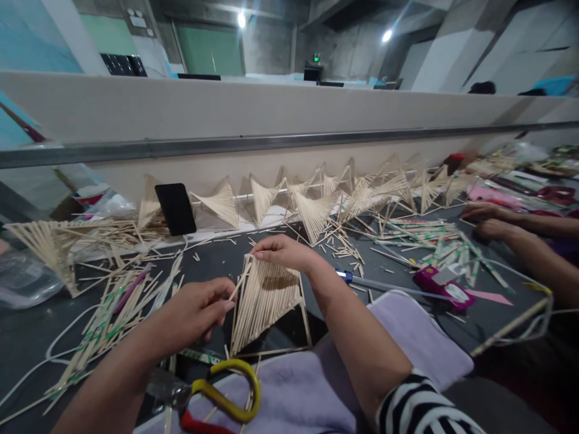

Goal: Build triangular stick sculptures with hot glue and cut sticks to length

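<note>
A twisted, fan-shaped frame of thin wooden sticks (266,295) stands on the dark table in front of me. My left hand (199,310), at the frame's left side, pinches a single thin wooden stick (239,284) that slants up toward the top corner. The fingertips of my right hand (283,252) are closed on that top corner; my hand partly covers the upper edge. Just below my left hand lie scissors (233,392) with yellow and red handles, on a lilac cloth (298,392) along the table's near edge.
Similar stick frames (316,211) line the wall behind. Loose sticks (104,325) with green-printed wrappers lie left. A black phone (176,209) leans upright at the back. A pink tape dispenser (441,286) sits right, near another person's hands (493,223). A white cable (54,349) curls left.
</note>
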### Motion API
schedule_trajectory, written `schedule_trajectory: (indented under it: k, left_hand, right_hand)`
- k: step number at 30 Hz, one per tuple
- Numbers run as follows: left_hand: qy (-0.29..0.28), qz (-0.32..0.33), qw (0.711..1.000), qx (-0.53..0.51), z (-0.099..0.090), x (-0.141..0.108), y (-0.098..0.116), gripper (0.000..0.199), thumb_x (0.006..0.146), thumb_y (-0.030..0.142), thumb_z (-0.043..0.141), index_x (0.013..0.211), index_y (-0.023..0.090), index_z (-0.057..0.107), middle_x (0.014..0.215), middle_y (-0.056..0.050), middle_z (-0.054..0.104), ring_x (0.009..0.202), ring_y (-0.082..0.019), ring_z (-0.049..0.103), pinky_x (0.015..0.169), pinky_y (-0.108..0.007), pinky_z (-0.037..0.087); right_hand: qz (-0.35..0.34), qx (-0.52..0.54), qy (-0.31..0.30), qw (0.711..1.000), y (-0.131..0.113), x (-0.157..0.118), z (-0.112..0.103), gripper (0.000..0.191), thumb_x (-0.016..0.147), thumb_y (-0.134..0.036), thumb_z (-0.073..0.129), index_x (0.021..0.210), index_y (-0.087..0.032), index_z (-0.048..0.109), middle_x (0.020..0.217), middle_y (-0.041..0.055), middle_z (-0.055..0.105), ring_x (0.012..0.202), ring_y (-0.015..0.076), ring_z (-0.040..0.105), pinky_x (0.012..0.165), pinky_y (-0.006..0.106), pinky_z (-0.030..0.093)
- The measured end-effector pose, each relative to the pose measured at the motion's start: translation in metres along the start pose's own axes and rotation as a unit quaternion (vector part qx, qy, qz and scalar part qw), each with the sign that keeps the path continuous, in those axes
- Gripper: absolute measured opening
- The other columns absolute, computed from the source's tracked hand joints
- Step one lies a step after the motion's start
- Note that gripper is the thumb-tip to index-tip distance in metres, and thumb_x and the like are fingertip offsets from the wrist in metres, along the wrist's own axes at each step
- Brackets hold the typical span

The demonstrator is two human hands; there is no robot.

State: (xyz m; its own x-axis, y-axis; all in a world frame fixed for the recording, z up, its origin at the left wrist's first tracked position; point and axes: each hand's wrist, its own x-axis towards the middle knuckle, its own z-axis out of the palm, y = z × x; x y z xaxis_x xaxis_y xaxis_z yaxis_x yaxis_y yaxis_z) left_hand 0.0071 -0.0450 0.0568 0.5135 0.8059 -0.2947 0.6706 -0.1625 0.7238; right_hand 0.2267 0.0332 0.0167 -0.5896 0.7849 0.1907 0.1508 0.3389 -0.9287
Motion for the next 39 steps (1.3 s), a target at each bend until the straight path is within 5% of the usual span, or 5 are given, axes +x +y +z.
schedule_trajectory:
  k: [10, 17, 32, 39]
  left_hand:
    - [-0.022, -0.024, 0.998, 0.044, -0.013, 0.017, -0.022, 0.031, 0.082, 0.046, 0.033, 0.084, 0.02, 0.05, 0.054, 0.005, 0.049, 0.039, -0.009, 0.044, 0.04, -0.018, 0.036]
    - [-0.001, 0.035, 0.995, 0.089, -0.004, 0.024, -0.021, 0.024, 0.084, 0.038, 0.033, 0.088, 0.021, 0.05, 0.06, 0.004, 0.052, 0.05, -0.01, 0.05, 0.05, -0.018, 0.038]
    - [-0.004, 0.059, 0.997, -0.042, 0.015, 0.041, -0.033, 0.021, 0.084, 0.037, 0.033, 0.086, 0.02, 0.046, 0.065, 0.003, 0.053, 0.05, -0.01, 0.051, 0.042, -0.019, 0.038]
    - [0.006, 0.076, 0.997, -0.013, 0.019, 0.042, -0.031, 0.017, 0.086, 0.033, 0.031, 0.085, 0.02, 0.043, 0.065, 0.004, 0.055, 0.048, -0.01, 0.051, 0.045, -0.02, 0.038]
  right_hand:
    - [-0.001, 0.029, -0.032, 0.999, -0.007, -0.008, -0.014, 0.018, 0.079, -0.026, 0.053, 0.087, -0.016, 0.065, 0.077, -0.0002, 0.063, 0.071, 0.0084, 0.055, 0.071, 0.024, 0.041]
    - [-0.004, 0.042, -0.039, 0.998, -0.004, -0.004, -0.009, 0.018, 0.079, -0.027, 0.053, 0.088, -0.015, 0.063, 0.08, 0.0009, 0.062, 0.073, 0.0095, 0.054, 0.073, 0.024, 0.041]
    - [0.016, 0.022, -0.03, 0.999, -0.007, -0.005, -0.009, 0.015, 0.078, -0.025, 0.053, 0.086, -0.015, 0.062, 0.075, -0.0011, 0.058, 0.069, 0.0086, 0.049, 0.068, 0.023, 0.038]
    - [0.017, 0.048, -0.028, 0.998, -0.004, -0.005, -0.009, 0.016, 0.078, -0.026, 0.054, 0.086, -0.014, 0.061, 0.074, -0.0013, 0.057, 0.067, 0.0086, 0.049, 0.067, 0.022, 0.039]
